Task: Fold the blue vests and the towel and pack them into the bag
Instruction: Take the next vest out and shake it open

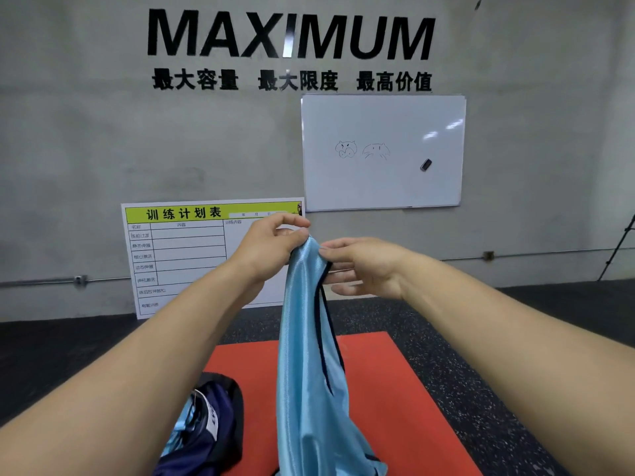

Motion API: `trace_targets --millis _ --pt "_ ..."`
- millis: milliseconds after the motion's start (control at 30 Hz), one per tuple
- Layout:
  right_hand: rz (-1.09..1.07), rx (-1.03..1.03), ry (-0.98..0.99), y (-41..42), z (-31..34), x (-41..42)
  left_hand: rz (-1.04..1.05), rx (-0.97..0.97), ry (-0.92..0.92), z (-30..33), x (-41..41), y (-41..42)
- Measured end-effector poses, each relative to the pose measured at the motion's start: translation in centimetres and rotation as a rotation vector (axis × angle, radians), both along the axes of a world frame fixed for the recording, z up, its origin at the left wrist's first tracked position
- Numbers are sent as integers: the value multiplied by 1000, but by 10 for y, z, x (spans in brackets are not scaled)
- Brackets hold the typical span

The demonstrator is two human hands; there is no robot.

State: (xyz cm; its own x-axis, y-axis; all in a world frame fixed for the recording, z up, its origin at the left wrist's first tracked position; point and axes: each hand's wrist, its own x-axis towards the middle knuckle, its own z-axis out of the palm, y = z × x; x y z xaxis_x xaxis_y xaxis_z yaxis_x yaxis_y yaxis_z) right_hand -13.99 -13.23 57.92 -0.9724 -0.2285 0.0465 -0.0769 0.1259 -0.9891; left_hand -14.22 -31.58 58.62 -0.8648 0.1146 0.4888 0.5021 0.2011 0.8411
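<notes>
Both bare forearms fill the lower frame, reaching forward and up. Left hand (271,242): thumb and fingers curled, grip pinching the top edge of a shiny light-blue mesh vest with dark navy trim (309,355). Right hand (364,266): thumb and forefinger pinch the same top edge just beside the left hand; the other fingers are loosely extended behind the fabric. Vest hangs in one long bunched drape from the two hands down past the bottom edge, above a flat orange-red floor mat (395,372). Dark navy fabric bag (216,420) lies on the mat at lower left, mouth open, with light-blue fabric showing inside. Mat sits on dark speckled rubber flooring (481,355). Behind: grey concrete wall, white whiteboard (381,132), a training chart board (178,255) leaning against the wall.
</notes>
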Motion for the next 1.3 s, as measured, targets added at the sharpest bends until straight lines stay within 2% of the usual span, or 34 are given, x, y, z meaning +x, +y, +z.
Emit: trace_targets --millis 167,400,500,700,867,1133,1200,1300 --pt "-42 -176 114 -2 -10 1 -62 -97 -118 -9 1 -9" --pt "-26 -81 200 -10 -36 0 -215 -67 -312 -43 0 -8" --pt "-32 -62 233 -7 -41 -2 -252 -63 -336 -54 -4 -5" --pt "-51 -126 257 -4 -39 -3 -235 100 -300 -48 -9 0" --pt "-48 -389 200 -1 -55 0 -315 233 -291 -39 -8 8" --pt "291 -47 94 34 -106 8 -222 214 -214 -11 -5 -19" --pt "267 61 124 38 -110 7 -228 178 -228 -9 -3 -27" --pt "152 272 311 29 -114 -1 -257 117 -245 -8 1 -30"
